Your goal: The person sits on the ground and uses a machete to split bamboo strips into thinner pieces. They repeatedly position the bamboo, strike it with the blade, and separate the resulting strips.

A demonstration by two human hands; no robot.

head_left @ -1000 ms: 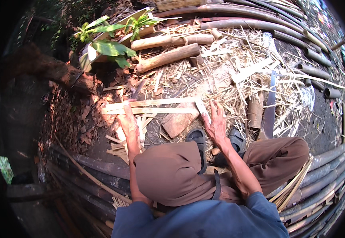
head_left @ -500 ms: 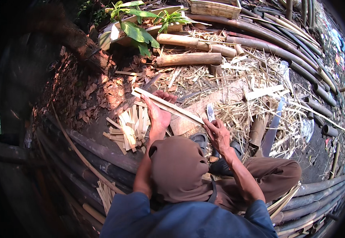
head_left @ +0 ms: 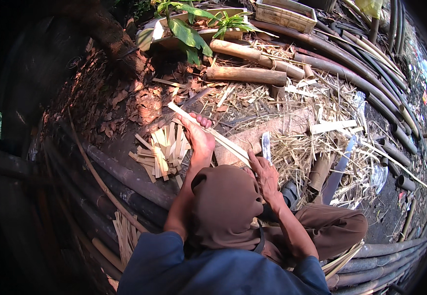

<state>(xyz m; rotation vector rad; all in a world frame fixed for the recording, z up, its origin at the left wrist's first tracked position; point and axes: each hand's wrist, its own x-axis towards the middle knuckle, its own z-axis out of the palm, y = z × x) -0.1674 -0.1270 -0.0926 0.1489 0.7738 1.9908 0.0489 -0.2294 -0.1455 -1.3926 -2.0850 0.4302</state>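
Both my hands hold a narrow bundle of pale split bamboo strips point(head_left: 230, 146), slanting from far left to near right. My left hand point(head_left: 199, 136) is closed around its far part, the strip ends sticking out beyond the fingers. At the near end, my right hand point(head_left: 265, 173) grips the strips, its index finger laid along them. Just beyond the right hand a knife blade point(head_left: 266, 145) points up; its handle is hidden. Left of my left hand lies a fanned pile of short bamboo strips point(head_left: 163, 150) on the ground.
A long blade point(head_left: 339, 169) stands tilted at right beside a cut bamboo tube point(head_left: 320, 172). Shavings cover the ground around a flat board point(head_left: 272, 129). Bamboo poles point(head_left: 351, 71) curve along the far right; more poles point(head_left: 130, 187) lie at left. A plastic crate point(head_left: 286, 18) stands far off.
The view has shifted slightly, so the ground appears farther right. Both hands have moved left relative to the ground with the strips, and the right hand has come nearer to me.
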